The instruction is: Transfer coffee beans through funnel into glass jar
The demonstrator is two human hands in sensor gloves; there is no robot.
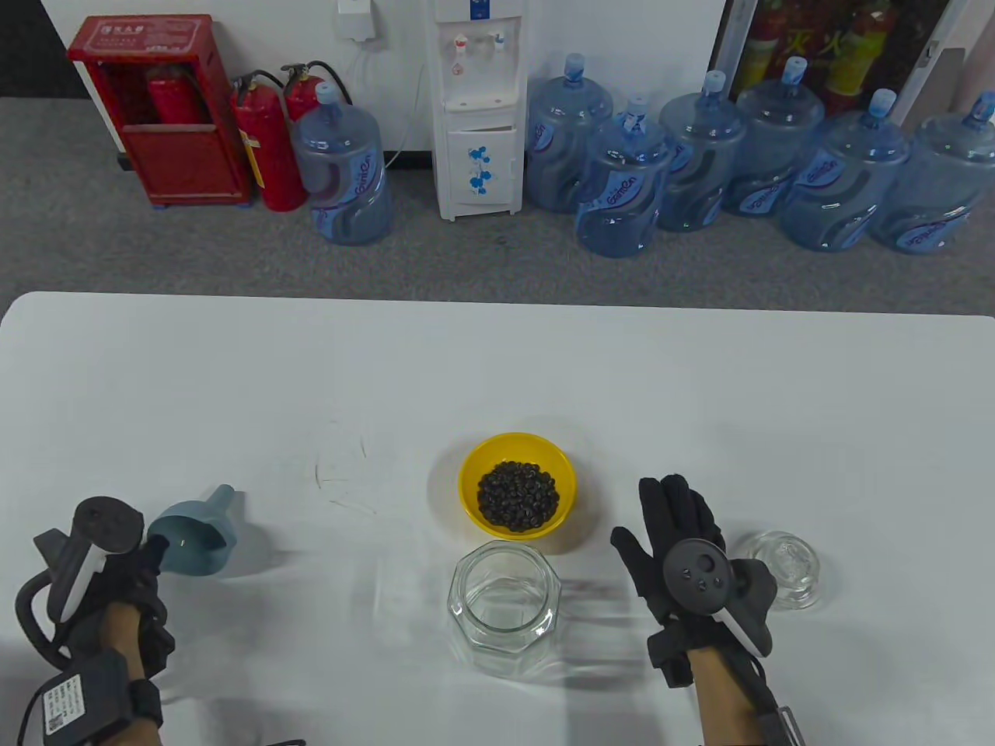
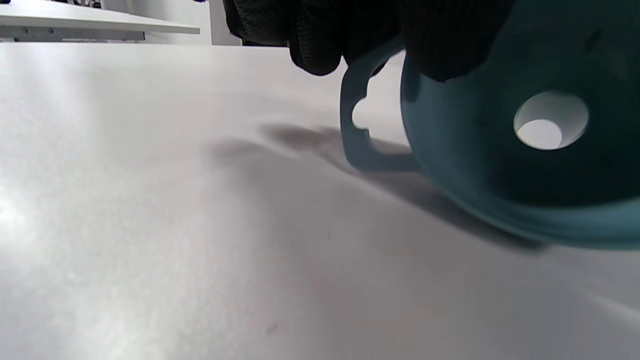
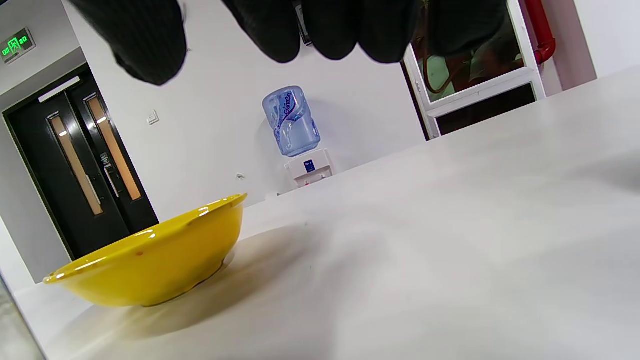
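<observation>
The left hand (image 1: 116, 579) grips the blue plastic funnel (image 1: 194, 536) lying near the worktop's left edge, next to be seated in the open glass jar (image 1: 504, 606) near the front edge, while the right hand (image 1: 684, 544) hovers spread and empty.

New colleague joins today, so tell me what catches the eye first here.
The yellow bowl of coffee beans stands out at the table's centre, just behind the open glass jar. At the left, the left hand grips a blue funnel lying on its side; the right hand is spread flat near the glass lid.
</observation>
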